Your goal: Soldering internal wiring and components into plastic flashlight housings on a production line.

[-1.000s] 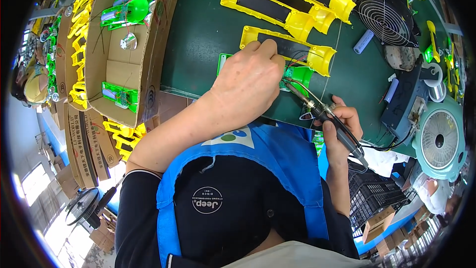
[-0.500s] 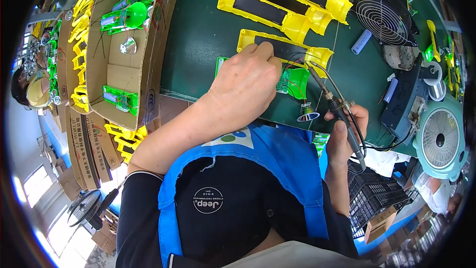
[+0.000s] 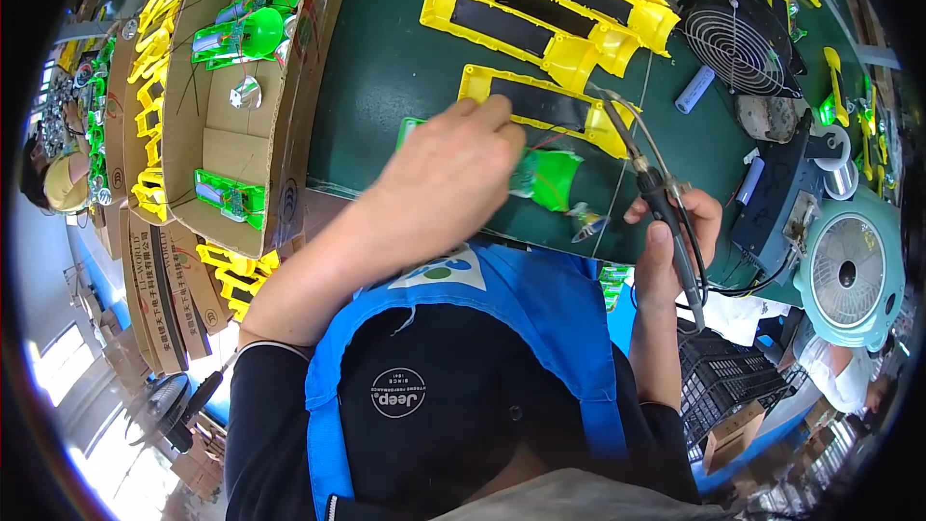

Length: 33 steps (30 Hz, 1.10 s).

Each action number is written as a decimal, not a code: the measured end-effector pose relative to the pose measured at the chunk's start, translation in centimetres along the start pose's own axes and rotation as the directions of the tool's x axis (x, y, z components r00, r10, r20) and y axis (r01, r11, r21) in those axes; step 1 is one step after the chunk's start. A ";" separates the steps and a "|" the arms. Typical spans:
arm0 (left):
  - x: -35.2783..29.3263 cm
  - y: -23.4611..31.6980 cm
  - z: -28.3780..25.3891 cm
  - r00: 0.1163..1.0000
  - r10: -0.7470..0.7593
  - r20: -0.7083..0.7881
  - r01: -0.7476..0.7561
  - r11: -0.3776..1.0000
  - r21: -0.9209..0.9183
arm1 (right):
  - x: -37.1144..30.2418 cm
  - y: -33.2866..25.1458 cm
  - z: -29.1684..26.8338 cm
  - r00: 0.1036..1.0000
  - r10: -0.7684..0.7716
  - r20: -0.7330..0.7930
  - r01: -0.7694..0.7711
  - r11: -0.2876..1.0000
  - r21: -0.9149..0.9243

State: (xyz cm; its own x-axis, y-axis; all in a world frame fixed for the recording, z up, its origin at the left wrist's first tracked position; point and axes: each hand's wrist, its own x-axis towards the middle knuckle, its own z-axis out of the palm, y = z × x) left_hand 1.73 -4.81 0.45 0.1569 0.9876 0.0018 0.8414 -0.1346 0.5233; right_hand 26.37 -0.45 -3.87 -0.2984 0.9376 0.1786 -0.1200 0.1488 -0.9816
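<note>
My left hand (image 3: 453, 174) is closed over a green plastic lamp housing (image 3: 558, 179), covering its middle; both ends of the housing stick out. A small shiny reflector (image 3: 587, 223) hangs off its right end, blurred by motion. Just beyond lies a yellow casing (image 3: 476, 83) with a dark panel set in it. My right hand (image 3: 680, 236) is wrapped round the black handle of a soldering iron (image 3: 660, 205). The iron's tip points up and away, over the right end of the yellow casing.
More yellow casings (image 3: 439, 6) lie farther back. On the left a cardboard box (image 3: 236, 140) holds green housings with wires. To the right are a black fan (image 3: 738, 34), a blue battery cell (image 3: 694, 90), a solder spool (image 3: 842, 177), a dark soldering station (image 3: 776, 195) and a teal fan (image 3: 849, 275).
My left hand has drawn the green housing left and slightly toward me, away from the yellow casing and the iron's tip. The reflector has swung along. My right hand has barely moved.
</note>
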 end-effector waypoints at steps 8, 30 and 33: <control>4.1 0.1 1.1 0.999 0.016 -0.049 -0.017 0.999 -0.029 | 2.3 0.3 0.7 0.982 -0.168 0.083 0.176 0.980 -0.092; 1.5 -2.8 -1.1 0.957 -0.285 0.061 0.267 0.771 -0.579 | 2.1 1.1 0.6 0.951 -0.268 0.152 0.293 0.940 -0.172; 2.9 -3.3 -1.0 0.989 0.098 -0.110 -0.118 0.975 -0.190 | 2.3 -0.6 -0.7 0.998 0.051 0.033 -0.045 0.986 -0.161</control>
State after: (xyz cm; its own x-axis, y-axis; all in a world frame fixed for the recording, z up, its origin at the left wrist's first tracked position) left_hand -1.08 -1.45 -0.42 0.1805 0.9725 0.1469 0.7034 -0.2320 0.6719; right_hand 26.43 1.83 -2.94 -0.3353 0.9330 0.1307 0.0478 0.1554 -0.9867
